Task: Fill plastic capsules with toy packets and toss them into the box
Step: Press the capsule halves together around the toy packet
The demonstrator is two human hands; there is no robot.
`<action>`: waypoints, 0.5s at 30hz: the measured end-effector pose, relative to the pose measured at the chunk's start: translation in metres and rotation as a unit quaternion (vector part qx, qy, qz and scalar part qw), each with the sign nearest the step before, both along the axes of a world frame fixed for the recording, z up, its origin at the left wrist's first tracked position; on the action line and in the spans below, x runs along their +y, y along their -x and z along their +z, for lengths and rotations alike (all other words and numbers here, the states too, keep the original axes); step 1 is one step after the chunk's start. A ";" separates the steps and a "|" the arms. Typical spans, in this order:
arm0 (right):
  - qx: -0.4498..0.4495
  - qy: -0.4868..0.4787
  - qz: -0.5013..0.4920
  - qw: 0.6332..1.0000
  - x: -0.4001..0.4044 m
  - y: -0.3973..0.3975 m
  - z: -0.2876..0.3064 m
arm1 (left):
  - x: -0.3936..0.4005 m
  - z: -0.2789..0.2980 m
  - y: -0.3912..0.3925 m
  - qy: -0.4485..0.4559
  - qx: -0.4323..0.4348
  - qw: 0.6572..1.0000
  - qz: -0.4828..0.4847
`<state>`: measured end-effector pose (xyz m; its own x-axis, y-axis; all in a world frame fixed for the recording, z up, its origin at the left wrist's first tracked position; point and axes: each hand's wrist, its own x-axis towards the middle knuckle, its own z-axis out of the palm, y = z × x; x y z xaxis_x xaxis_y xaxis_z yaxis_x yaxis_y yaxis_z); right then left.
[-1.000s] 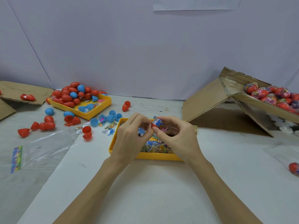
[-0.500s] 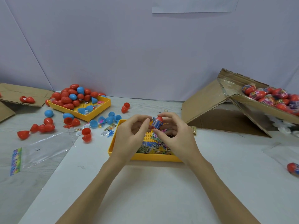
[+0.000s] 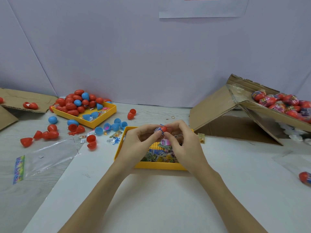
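We work at a pale table set against a plain lavender wall with a white sheet of paper fixed high on it. Both hands meet above the near yellow tray, which holds loose toy packets. Our left hand and right hand pinch a red capsule between curled fingertips, with a blue-and-white packet caught at its left side. The far yellow tray, at rear left, carries a heap of red and blue capsules. Loose capsule halves lie scattered between the two trays. A clear plastic bag lies flat at left. The cardboard box, at right, is tilted and holds filled capsules.
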<state>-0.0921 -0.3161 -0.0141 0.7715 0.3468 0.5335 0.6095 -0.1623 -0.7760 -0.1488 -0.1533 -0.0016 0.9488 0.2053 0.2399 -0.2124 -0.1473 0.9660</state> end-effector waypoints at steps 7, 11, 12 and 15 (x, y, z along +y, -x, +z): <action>0.009 0.008 0.022 1.000 0.001 0.003 0.000 | 0.003 0.000 0.000 -0.007 0.004 1.000 -0.002; 0.036 0.000 0.043 0.998 -0.001 0.003 0.004 | 0.005 0.001 0.000 0.011 0.000 1.000 -0.004; 0.041 -0.005 0.042 0.998 -0.001 0.003 0.004 | 0.005 0.002 0.000 0.013 -0.003 1.000 -0.002; 0.016 0.001 0.018 1.000 -0.002 0.004 0.006 | 0.005 0.000 0.000 0.001 -0.013 1.000 -0.005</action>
<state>-0.0963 -0.3181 -0.0084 0.7745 0.3764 0.5084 0.5907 -0.1425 -0.7942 -0.1484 -0.1480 -0.0014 0.9440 0.1969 0.2648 -0.2394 -0.1439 0.9602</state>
